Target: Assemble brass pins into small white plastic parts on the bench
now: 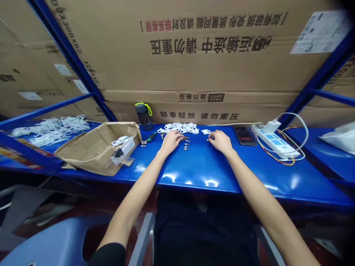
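Note:
My left hand [171, 142] rests near the middle of the blue table, its fingertips closed at a small brass-coloured metal part [186, 139]. Just below it, several small metal pins [186, 146] lie in a short column. My right hand [220, 141] is further right, fingers curled and pressed together beside a tiny white piece [208, 140]; whatever they may hold is too small to make out. Behind my left hand lies a heap of white plastic parts [181, 128]. A single white part [206, 132] sits apart from the heap, between my hands.
An open cardboard box [91, 162] stands at left, with a green-handled tool [151, 137] and a dark bottle [144, 117] beyond it. To the right are a phone [245, 135] and a white power strip [279, 144] with cables. Blue shelf posts flank the table [199, 166].

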### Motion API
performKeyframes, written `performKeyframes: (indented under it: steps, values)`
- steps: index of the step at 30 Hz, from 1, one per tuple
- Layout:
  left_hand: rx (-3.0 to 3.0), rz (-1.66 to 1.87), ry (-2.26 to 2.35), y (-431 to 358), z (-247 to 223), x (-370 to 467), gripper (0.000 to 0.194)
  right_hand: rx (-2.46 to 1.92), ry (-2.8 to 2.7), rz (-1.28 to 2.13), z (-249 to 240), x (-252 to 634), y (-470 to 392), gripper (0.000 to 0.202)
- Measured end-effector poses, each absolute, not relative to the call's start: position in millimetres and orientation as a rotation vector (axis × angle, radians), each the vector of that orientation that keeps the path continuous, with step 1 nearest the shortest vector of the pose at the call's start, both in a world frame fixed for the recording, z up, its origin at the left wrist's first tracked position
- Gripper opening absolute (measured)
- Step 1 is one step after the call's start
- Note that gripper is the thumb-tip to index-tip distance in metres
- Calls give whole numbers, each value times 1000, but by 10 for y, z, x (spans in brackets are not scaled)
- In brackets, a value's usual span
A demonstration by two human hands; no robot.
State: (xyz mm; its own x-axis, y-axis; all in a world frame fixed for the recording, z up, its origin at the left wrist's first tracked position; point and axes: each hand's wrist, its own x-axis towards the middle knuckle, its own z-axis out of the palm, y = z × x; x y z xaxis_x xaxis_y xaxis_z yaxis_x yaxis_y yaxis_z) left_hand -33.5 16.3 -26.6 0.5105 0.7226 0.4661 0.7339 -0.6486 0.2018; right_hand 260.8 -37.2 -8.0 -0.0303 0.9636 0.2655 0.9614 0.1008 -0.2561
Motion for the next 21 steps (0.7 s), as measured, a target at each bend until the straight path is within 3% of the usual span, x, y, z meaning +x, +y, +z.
performKeyframes:
  steps: [21]
  values:
    - [-2855, -928, -1301, 155, -318, -217, 20, -1426, -2224, 60, -380, 1984, -220, 27]
